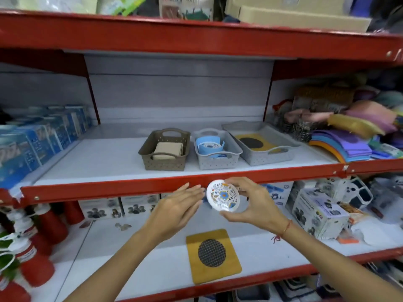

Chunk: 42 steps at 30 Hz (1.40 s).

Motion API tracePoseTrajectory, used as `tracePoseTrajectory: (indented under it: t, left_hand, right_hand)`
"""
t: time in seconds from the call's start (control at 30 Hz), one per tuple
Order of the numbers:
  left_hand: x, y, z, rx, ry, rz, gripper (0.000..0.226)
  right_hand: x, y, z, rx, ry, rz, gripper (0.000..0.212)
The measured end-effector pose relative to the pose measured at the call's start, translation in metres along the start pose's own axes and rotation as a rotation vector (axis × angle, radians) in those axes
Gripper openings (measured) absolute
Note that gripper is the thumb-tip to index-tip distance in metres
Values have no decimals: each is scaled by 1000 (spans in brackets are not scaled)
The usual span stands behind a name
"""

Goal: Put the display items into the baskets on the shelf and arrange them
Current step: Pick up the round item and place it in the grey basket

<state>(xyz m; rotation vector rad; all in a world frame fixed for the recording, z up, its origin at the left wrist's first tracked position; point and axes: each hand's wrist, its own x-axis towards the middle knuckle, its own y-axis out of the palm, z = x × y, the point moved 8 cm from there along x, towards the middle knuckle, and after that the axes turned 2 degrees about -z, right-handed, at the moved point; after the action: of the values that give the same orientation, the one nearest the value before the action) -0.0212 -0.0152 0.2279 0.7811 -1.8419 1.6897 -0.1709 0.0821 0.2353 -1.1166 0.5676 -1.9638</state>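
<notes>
The right hand (250, 201) pinches a patterned round coaster (222, 196) by its rim; the left hand (174, 210) is flat-open, empty. Such a light edge-grip could let it slip short of the grey basket (218, 160).

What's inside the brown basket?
The brown basket holds a folded beige thing lying flat. Whatever is beneath it, and the basket's floor, is covered, so I can't tell if anything else is in there.

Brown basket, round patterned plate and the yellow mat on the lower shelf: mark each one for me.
Brown basket (164, 164): head view, front wall.
Round patterned plate (222, 196): head view, centre of its face.
Yellow mat (197, 271): head view, bare lower-left corner.
</notes>
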Motion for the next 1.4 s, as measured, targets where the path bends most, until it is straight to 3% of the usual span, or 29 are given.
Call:
tracePoseTrajectory:
  t: [0.13, 0.27, 0.33, 0.43, 0.57, 0.73, 0.9, 1.03, 1.1, 1.17, 1.27, 1.4]
  left_hand:
    - [47, -27, 6, 86, 43, -93, 40]
    - [98, -19, 45, 149, -155, 96, 88]
    - [117, -10, 63, 209, -244, 232, 98]
    - [131, 7, 80, 269, -346, 458, 78]
    - [132, 18, 91, 213, -417, 607, 73]
    - [130, 21, 105, 179, -491, 654, 83]
    - [129, 18, 99, 131, -485, 625, 71]
    - [125, 16, 99, 116, -518, 636, 68]
    - [125, 17, 106, 131, -497, 602, 76]
    - [126, 15, 101, 130, -420, 507, 70]
    - [131, -2, 73, 73, -280, 220, 47]
    - [122, -40, 35, -84, -94, -191, 33]
  right_hand:
    - [42, -41, 21, 24, -72, -101, 70]
    - [95, -56, 8, 4, -35, -144, 69]
    - [122, -54, -8, -18, 16, -137, 70]
    - [161, -42, -32, -48, 94, -64, 66]
    - [191, -16, -54, -156, 152, 105, 59]
    - [201, 4, -51, -228, 65, 218, 40]
    - [206, 11, -53, -273, 54, 255, 29]
    - [205, 19, -55, -364, 85, 312, 52]
    - [201, 15, -47, -354, 75, 299, 49]
    - [190, 8, -36, -294, 46, 224, 37]
    - [166, -13, -7, -178, -47, -42, 30]
    - [127, -52, 29, 0, -236, -453, 18]
